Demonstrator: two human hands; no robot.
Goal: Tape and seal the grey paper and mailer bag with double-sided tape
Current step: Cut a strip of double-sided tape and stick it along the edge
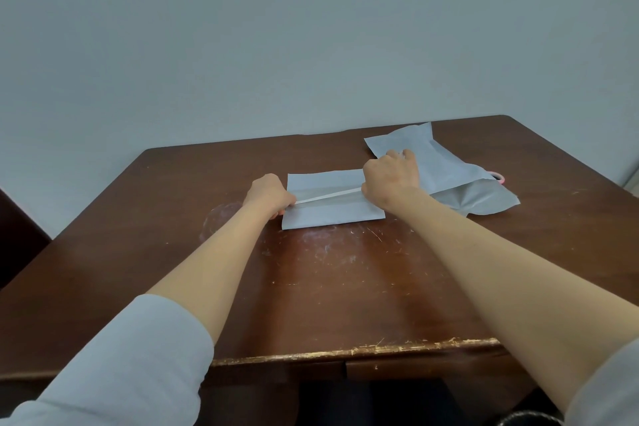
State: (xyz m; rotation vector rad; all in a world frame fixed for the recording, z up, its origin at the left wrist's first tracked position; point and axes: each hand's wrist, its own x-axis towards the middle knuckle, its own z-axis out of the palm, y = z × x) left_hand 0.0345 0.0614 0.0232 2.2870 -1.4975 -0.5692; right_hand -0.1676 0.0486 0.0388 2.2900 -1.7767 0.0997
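Observation:
A folded grey paper (pixel 332 211) lies flat on the brown table (pixel 345 287). A thin white strip of tape (pixel 328 196) stretches across the paper. My left hand (pixel 268 194) pinches its left end at the paper's left edge. My right hand (pixel 390 180) grips the right end of the strip at the paper's right edge, slightly raised. The grey mailer bag (pixel 449 169) lies rumpled behind and to the right of my right hand. A pink tape roll (pixel 498 177) peeks out behind the bag, mostly hidden.
A wall stands right behind the table's far edge. The table's front edge (pixel 345 353) is worn and chipped. White scuff marks (pixel 328 245) cover the surface in front of the paper. A dark object (pixel 17 235) stands at the left.

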